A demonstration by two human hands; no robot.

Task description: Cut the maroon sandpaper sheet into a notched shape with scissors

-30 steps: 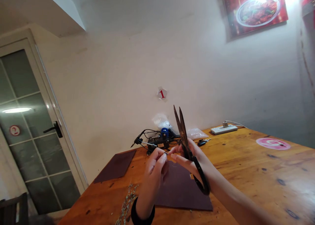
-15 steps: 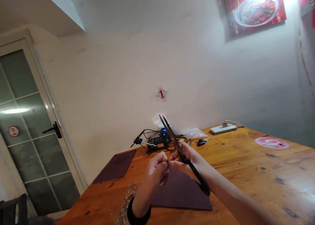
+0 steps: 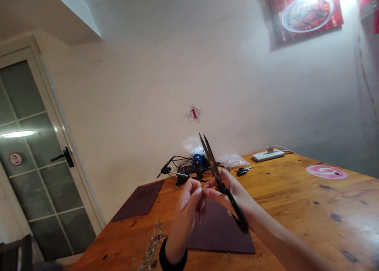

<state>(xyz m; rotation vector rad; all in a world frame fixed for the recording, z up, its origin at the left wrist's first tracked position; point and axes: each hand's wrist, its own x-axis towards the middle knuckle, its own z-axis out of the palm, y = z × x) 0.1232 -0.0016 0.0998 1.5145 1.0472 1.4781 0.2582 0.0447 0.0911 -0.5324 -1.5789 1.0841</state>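
Note:
Over the dark mat, my two hands meet at the fingertips. My left hand, with a black band at the wrist, is closed in a pinch; whatever is between its fingers is too small to make out. In my right hand rests a pair of scissors, blades pointing up and slightly parted, black handles hanging down along the wrist. The right thumb and forefinger reach to the left fingertips. A heap of small silvery pieces lies on the table left of my left wrist.
Behind my hands sit a black device with cables, a blue roll and plastic bags. Keys, a white power strip and a pink round sticker are to the right. Another dark mat lies left.
The scissors have swung a little more upright, their tips shifting right. My left wrist has moved slightly right, and both hands remain together at the fingertips.

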